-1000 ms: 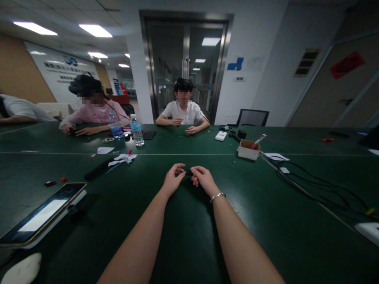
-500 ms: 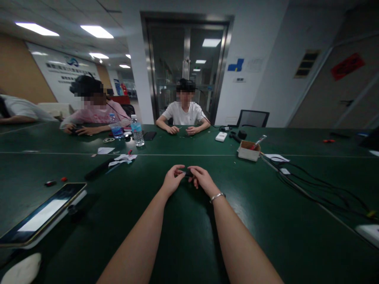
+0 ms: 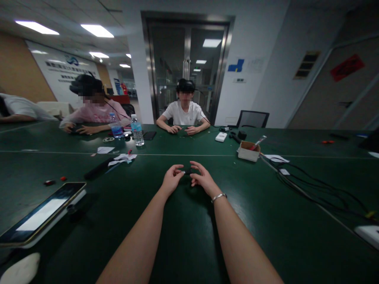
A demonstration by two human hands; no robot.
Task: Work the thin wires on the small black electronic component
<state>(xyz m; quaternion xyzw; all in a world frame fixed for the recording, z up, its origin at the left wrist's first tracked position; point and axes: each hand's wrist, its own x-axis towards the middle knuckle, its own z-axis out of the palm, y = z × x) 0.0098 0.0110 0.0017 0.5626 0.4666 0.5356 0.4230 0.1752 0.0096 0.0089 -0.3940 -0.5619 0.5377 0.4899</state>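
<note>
Between my two hands, over the middle of the green table (image 3: 189, 228), is a small dark object (image 3: 187, 172) with a light tip on its left end. The thumb and fingertips of my left hand (image 3: 172, 179) pinch it at that light end. My right hand (image 3: 203, 179), with a silver bracelet (image 3: 219, 197) at the wrist, has its fingers apart and curved at the dark end. Whether the right fingers touch it is too small to tell.
On the left lie a phone (image 3: 44, 213) on a white block, a black rod (image 3: 97, 169) and papers. Two bottles (image 3: 137, 131), a small box (image 3: 249, 152) and cables (image 3: 319, 185) are farther off. People sit across the table.
My right hand's fingers have spread and lifted slightly, showing more of the dark object. My left hand has barely moved.
</note>
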